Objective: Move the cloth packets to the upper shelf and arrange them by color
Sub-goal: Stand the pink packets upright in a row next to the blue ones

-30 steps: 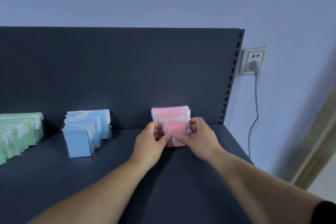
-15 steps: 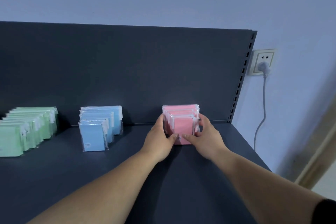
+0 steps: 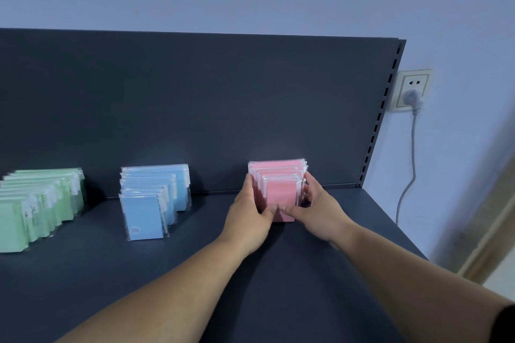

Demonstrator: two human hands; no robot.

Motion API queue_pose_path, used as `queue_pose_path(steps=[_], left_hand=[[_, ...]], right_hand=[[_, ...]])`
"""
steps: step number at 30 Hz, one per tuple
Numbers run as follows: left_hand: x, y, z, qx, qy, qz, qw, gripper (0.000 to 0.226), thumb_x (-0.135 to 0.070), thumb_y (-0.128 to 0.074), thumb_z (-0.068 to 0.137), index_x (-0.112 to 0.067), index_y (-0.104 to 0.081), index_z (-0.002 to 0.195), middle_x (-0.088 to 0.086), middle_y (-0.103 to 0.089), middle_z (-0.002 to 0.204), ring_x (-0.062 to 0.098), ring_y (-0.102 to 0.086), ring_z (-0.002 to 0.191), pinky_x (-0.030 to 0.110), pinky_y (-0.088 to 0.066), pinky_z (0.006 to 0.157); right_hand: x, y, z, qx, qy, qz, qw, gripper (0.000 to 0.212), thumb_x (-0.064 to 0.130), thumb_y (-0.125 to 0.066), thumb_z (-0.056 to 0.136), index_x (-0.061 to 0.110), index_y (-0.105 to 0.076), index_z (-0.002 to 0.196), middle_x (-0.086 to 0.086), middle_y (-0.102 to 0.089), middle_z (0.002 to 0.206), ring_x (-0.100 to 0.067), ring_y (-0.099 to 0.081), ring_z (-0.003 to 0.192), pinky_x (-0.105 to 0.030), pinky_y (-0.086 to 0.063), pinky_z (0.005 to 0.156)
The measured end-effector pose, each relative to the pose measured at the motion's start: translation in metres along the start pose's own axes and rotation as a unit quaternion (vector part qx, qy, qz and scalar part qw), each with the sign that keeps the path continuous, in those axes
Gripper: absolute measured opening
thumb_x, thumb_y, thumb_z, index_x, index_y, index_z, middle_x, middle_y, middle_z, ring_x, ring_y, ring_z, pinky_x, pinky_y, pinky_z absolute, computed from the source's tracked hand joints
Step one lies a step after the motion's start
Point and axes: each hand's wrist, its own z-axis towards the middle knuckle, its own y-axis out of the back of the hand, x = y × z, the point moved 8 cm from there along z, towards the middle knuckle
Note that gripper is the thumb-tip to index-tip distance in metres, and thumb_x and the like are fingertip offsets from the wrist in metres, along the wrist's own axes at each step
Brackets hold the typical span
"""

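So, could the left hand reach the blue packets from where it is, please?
Probably yes: the left hand holds the pink packets, and only bare shelf lies between it and the blue packets.

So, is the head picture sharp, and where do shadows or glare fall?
Head view: dim, bluish light; soft shadows under both forearms on the shelf; faint sheen on the back panel above the pink packets; glints on the blue packets; slightly soft overall; wide lens slants the panel's top edge.

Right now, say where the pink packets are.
In the head view the pink packets stand right of centre on the shelf, by its back panel, held between the left hand and right hand; the blue packets stand to their left.
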Motion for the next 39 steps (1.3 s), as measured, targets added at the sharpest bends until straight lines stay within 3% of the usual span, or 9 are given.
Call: queue_pose_path(steps=[4,6,10,13,17,21,25,31,39], left_hand=[[0.001,0.01,0.001,-0.063,-0.004,-0.048,0.997,0.067,-0.044,-0.068,0.081,-0.034,-0.034,0.138,-0.013,-0.05,0.132,0.004,-0.049,0.117,0.02,-0.038,0.094],[0.003,0.012,0.003,-0.08,-0.001,-0.055,0.995,0.076,-0.049,-0.071,0.075,-0.028,-0.034,0.139,-0.01,-0.046,0.134,0.008,-0.046,0.122,0.028,-0.04,0.103],[0.003,0.005,0.006,-0.044,0.002,-0.017,0.999,0.097,-0.06,-0.066,0.072,-0.024,-0.017,0.148,-0.007,-0.039,0.146,0.017,-0.04,0.133,0.041,-0.037,0.109],[0.003,-0.004,0.007,-0.003,0.009,0.006,1.0,0.105,-0.071,-0.06,0.07,-0.028,-0.006,0.149,-0.01,-0.037,0.148,0.017,-0.044,0.131,0.04,-0.039,0.107],[0.002,-0.007,0.007,0.023,0.006,0.003,1.0,0.112,-0.075,-0.059,0.067,-0.029,0.001,0.15,-0.01,-0.034,0.151,0.015,-0.042,0.133,0.038,-0.039,0.108],[0.003,-0.002,0.007,0.053,-0.001,-0.023,0.998,0.109,-0.066,-0.064,0.073,-0.032,0.004,0.151,-0.017,-0.035,0.148,0.006,-0.039,0.133,0.031,-0.036,0.11],[0.003,0.018,-0.003,-0.007,-0.04,-0.053,0.998,0.077,-0.055,-0.071,0.074,-0.044,-0.028,0.136,-0.029,-0.041,0.133,-0.016,-0.04,0.119,0.004,-0.032,0.095],[0.005,0.034,-0.012,-0.106,-0.064,-0.009,0.992,0.047,-0.041,-0.074,0.076,-0.042,-0.046,0.114,-0.018,-0.049,0.117,-0.009,-0.053,0.094,0.008,-0.042,0.077],[0.006,0.029,-0.007,-0.081,-0.056,-0.017,0.995,0.046,-0.036,-0.074,0.08,-0.033,-0.051,0.12,-0.021,-0.061,0.103,-0.005,-0.061,0.081,0.005,-0.043,0.07]], right_hand=[[0.003,-0.003,0.0,0.015,0.018,0.016,1.0,0.063,0.033,-0.076,0.075,0.051,-0.044,0.126,0.023,-0.068,0.102,0.005,-0.063,0.097,-0.014,-0.045,0.077],[0.008,-0.007,0.0,0.023,0.026,0.018,0.999,0.069,0.035,-0.078,0.071,0.053,-0.042,0.127,0.027,-0.066,0.107,0.003,-0.063,0.099,-0.015,-0.047,0.08],[0.012,-0.014,-0.004,0.026,0.027,-0.04,0.998,0.119,0.038,-0.08,0.066,0.05,0.005,0.148,0.025,-0.044,0.136,-0.004,-0.052,0.117,-0.026,-0.044,0.097],[0.012,-0.023,-0.005,0.055,0.038,-0.109,0.992,0.124,0.04,-0.073,0.071,0.044,0.026,0.144,0.016,-0.053,0.131,-0.014,-0.053,0.115,-0.034,-0.042,0.101],[0.013,-0.027,0.0,0.065,0.06,-0.143,0.986,0.122,0.036,-0.07,0.076,0.035,0.03,0.145,0.016,-0.052,0.136,-0.015,-0.051,0.12,-0.041,-0.037,0.108],[0.007,-0.019,0.002,0.073,0.051,-0.1,0.991,0.13,0.047,-0.08,0.064,0.049,0.023,0.144,0.023,-0.042,0.142,-0.01,-0.046,0.126,-0.025,-0.04,0.1],[0.0,0.001,-0.001,0.037,0.062,-0.025,0.997,0.125,0.044,-0.089,0.055,0.058,-0.004,0.145,0.029,-0.034,0.144,0.005,-0.036,0.13,-0.017,-0.031,0.103],[0.0,0.007,-0.009,-0.04,0.1,0.026,0.994,0.076,0.038,-0.078,0.075,0.072,-0.032,0.125,0.04,-0.04,0.128,0.013,-0.044,0.12,-0.017,-0.041,0.098],[0.0,0.002,-0.006,-0.032,0.098,0.008,0.995,0.072,0.038,-0.072,0.083,0.054,-0.033,0.141,0.029,-0.045,0.13,0.007,-0.05,0.113,-0.009,-0.042,0.087]])
